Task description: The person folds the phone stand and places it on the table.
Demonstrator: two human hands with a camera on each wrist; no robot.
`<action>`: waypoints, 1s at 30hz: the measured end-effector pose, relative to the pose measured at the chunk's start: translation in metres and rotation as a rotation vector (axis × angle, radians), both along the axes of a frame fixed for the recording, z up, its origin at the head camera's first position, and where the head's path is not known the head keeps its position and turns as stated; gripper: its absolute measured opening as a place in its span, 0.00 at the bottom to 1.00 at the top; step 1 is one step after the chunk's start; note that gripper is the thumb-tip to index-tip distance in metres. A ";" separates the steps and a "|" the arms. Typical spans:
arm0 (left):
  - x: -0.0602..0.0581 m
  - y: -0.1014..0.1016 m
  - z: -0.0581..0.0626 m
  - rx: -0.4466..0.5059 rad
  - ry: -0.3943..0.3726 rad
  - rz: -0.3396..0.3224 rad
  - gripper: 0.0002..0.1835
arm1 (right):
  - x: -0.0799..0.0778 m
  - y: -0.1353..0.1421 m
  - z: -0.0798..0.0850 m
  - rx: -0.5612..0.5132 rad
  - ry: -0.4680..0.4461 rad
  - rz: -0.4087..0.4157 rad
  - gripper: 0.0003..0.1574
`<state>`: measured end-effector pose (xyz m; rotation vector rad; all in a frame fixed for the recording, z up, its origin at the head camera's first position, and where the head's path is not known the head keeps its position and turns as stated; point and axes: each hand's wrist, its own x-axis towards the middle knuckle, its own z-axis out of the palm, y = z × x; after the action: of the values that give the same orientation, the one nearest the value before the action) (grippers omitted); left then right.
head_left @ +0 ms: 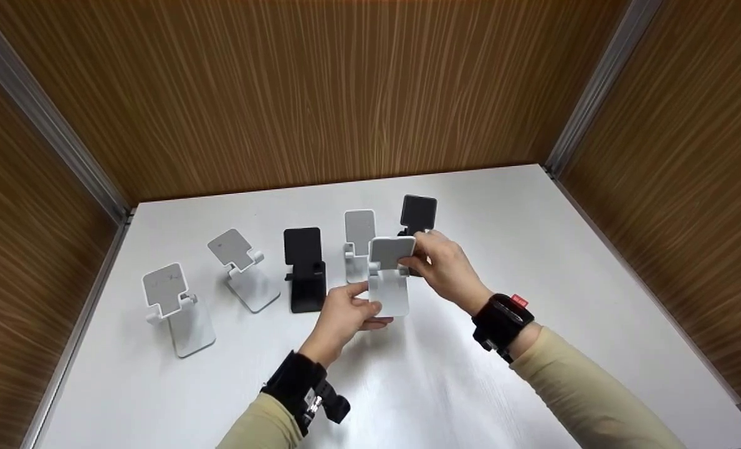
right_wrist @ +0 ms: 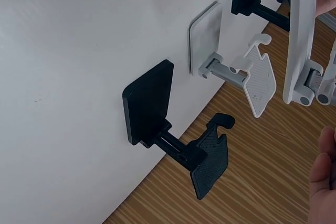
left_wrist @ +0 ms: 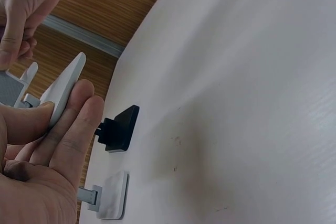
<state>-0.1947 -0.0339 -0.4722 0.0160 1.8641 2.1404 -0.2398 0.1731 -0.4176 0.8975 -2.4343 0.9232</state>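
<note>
A white folding phone stand [head_left: 390,296] with a grey pad is held up off the table in both hands. My left hand [head_left: 346,312] grips its base plate, thumb on the upper face and fingers underneath. At the upper right, my right hand [head_left: 448,265] pinches the edge of the padded plate. The left wrist view shows the base plate [left_wrist: 65,85] between thumb and fingers. Just behind the held stand are another white phone stand [head_left: 360,227] and a black phone stand [head_left: 419,212], the latter partly hidden by the right hand.
To the left, a black phone stand [head_left: 303,246] and two white phone stands, one nearer [head_left: 164,290] and one farther [head_left: 230,249], stand unfolded on the white table [head_left: 563,280]. Wood-grain panels [head_left: 345,93] enclose the table at the back and both sides.
</note>
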 end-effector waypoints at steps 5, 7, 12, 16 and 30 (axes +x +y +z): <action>0.001 0.000 -0.001 0.007 0.009 -0.009 0.28 | -0.001 0.001 -0.002 0.040 0.100 -0.002 0.09; 0.002 0.001 -0.001 0.007 0.012 -0.013 0.27 | -0.001 0.002 -0.002 0.067 0.146 -0.009 0.10; 0.002 0.002 -0.001 0.007 0.009 -0.022 0.26 | -0.002 0.003 -0.002 0.130 0.255 -0.037 0.12; 0.001 0.002 -0.001 0.002 0.007 -0.020 0.27 | -0.002 0.004 -0.003 0.156 0.301 -0.048 0.14; 0.001 0.000 -0.003 0.024 -0.014 -0.004 0.27 | 0.001 0.001 0.001 0.184 0.330 -0.066 0.13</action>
<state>-0.1938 -0.0339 -0.4755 0.0103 1.8291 2.1543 -0.2391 0.1739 -0.4168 0.9418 -2.2693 0.4873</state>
